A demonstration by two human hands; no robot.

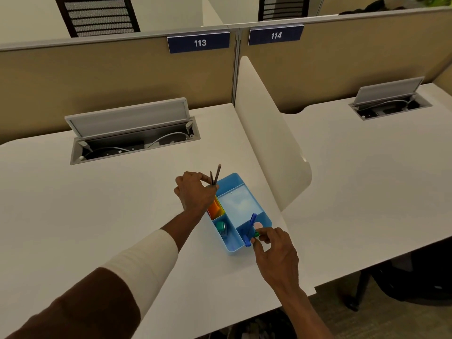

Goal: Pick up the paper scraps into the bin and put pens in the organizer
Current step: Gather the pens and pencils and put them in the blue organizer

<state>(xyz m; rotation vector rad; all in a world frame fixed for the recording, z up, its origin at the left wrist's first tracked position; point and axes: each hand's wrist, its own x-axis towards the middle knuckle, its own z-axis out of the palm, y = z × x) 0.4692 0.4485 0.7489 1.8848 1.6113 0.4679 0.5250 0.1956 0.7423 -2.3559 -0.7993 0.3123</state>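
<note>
A light blue organizer [241, 204] with several compartments sits on the white desk near its right divider. My left hand [194, 192] hovers over the organizer's far left corner, pinching two dark pencils [215, 176] that stand almost upright. My right hand [275, 248] is at the organizer's near right corner, fingers closed on a green-capped pen [256, 234]. A blue pen [250, 227] leans in the near right compartment beside it. Orange and yellow sticky notes [215, 207] and a small teal item [221, 227] fill the left compartments. No paper scraps or bin are in sight.
An open cable hatch [133, 133] with wires is sunk in the desk behind. A white divider panel [269, 133] stands right of the organizer. A second desk [367, 172] lies beyond it. Beige partition walls carry signs 113 and 114.
</note>
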